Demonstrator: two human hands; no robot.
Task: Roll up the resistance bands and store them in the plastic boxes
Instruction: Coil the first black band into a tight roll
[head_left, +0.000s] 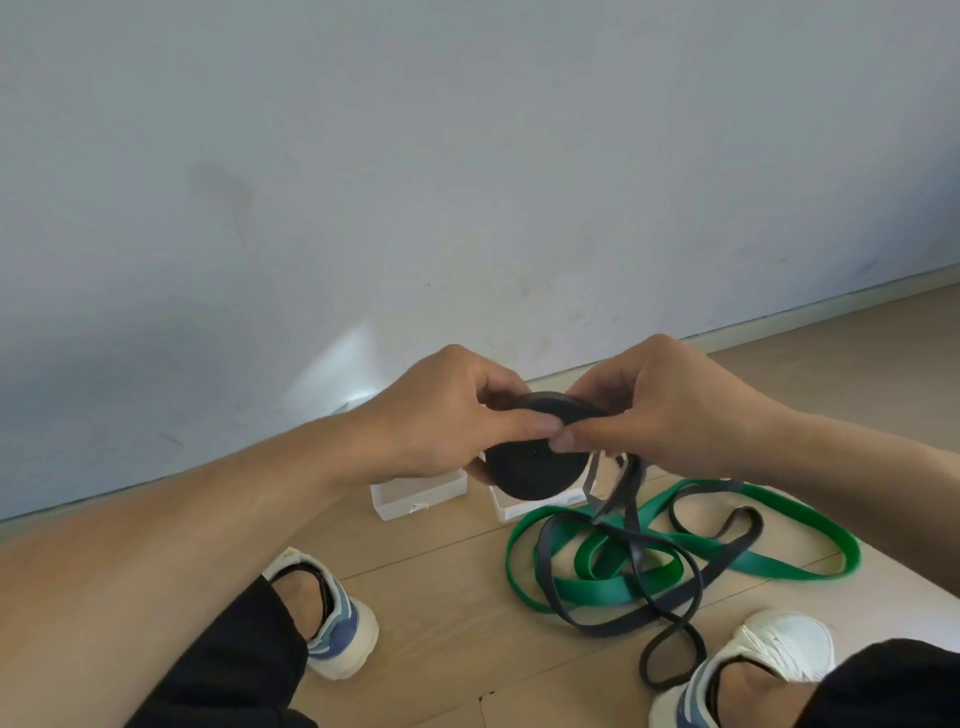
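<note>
Both hands meet above the wooden floor (441, 582), raised in front of the grey wall (467, 156); between them sits a tight black roll (535, 462) of resistance band, its flat coiled face turned toward the camera. The left hand (447, 415) comes in from the lower left on a bare forearm, fingers curled over the roll's top edge and thumb laid across its face, gripping it; the right hand (670, 410) reaches in from the right, fingers wrapped over the roll's far side, its thumb tip touching the left thumb on the face, gripping too. The unrolled tail of the black band (649, 577) hangs from under the right hand and loops on the floor, crossing over a loose green resistance band (779, 558). Two clear plastic boxes lie on the floor beneath the hands, the left box (415, 496) and the right box (511, 506), partly hidden by the roll. A left sneaker (337, 623) and a right sneaker (753, 670) stand near the bands.
</note>
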